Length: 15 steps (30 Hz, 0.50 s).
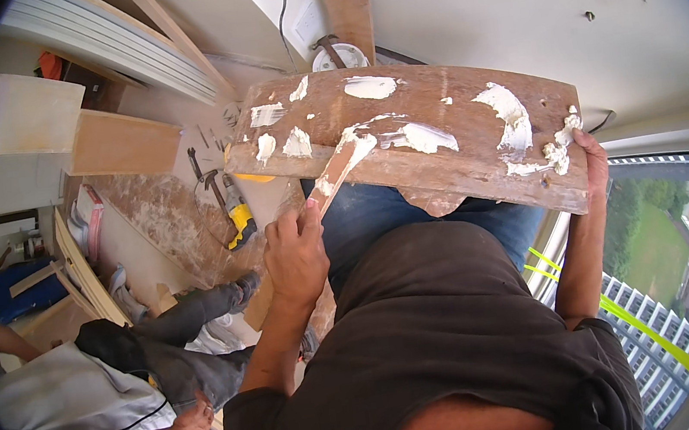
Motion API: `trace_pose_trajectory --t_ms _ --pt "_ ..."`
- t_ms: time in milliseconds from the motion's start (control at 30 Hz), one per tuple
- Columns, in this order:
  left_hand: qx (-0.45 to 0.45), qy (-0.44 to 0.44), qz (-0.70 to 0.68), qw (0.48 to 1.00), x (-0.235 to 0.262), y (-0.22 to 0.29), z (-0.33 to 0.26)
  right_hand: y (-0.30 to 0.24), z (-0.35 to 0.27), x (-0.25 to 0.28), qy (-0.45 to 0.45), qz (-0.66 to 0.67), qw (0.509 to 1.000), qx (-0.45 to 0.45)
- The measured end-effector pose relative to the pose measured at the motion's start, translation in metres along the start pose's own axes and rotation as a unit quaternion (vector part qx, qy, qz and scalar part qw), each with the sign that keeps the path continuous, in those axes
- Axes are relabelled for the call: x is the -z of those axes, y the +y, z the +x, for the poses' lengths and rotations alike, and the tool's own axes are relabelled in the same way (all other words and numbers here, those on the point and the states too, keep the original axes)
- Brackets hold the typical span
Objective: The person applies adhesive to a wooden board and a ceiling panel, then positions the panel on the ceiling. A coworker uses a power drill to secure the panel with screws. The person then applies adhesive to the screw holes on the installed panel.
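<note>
A long brown wooden board (465,125) lies tilted in front of me, over my lap. Smears and lumps of white paste (513,119) are scattered over its upper face. My left hand (297,249) is closed round a flat wooden stick (333,177). The stick's far end is coated in paste and touches the board near a wide smear (423,137). At the board's right end my right hand (591,169) grips the edge, with the fingers partly hidden behind it.
A co-worker (81,397) sits at the lower left. On the floor lie a yellow-black power tool (238,216) and a hammer (209,180). A white bucket (351,56) stands beyond the board. Loose panels (126,142) lean at left; a window (659,226) is at right.
</note>
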<state>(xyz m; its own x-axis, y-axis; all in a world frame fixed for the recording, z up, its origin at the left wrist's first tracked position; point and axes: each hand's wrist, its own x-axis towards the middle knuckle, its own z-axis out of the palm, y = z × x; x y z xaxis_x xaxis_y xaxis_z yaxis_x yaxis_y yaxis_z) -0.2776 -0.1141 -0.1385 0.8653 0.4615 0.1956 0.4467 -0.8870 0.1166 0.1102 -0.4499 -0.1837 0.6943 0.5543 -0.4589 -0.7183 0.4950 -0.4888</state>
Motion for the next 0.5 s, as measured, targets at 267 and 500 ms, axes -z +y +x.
trace_pose_trajectory --t_ms 267,500 --pt "0.055 -0.001 -0.052 0.997 0.013 -0.014 -0.001 -0.001 -0.006 -0.005 -0.023 0.013 0.999 -0.021" --pt "0.091 -0.063 -0.224 0.968 0.026 0.0 0.031 0.005 -0.008 -0.008 -0.029 0.007 0.999 0.033"
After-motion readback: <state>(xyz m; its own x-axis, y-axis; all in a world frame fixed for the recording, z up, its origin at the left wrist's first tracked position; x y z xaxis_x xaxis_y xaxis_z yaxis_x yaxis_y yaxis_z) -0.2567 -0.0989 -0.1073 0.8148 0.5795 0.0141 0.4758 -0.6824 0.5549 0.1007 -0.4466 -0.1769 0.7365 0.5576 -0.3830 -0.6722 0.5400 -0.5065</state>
